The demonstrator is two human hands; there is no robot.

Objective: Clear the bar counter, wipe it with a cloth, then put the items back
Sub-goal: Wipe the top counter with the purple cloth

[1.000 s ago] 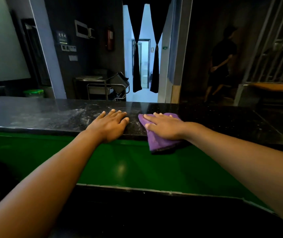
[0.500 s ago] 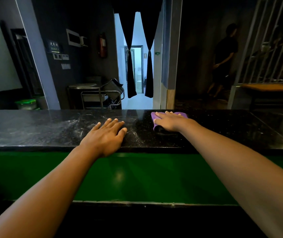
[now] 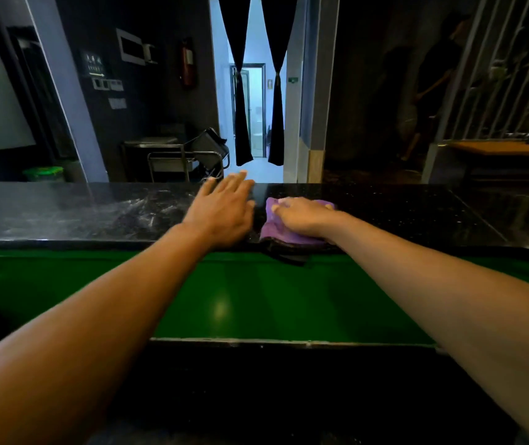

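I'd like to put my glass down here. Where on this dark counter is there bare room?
The counter is bare to the right of the purple cloth, out to the seam near its right end. Left of the left hand it is also bare, though streaked. The middle is crowded: both hands lie close together, the right hand pressing the cloth.

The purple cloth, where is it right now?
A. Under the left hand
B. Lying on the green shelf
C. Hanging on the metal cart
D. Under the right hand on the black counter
D: the right hand lies flat on the cloth, pressing it onto the black counter, while the left hand is beside it with nothing under its fingers but the counter.
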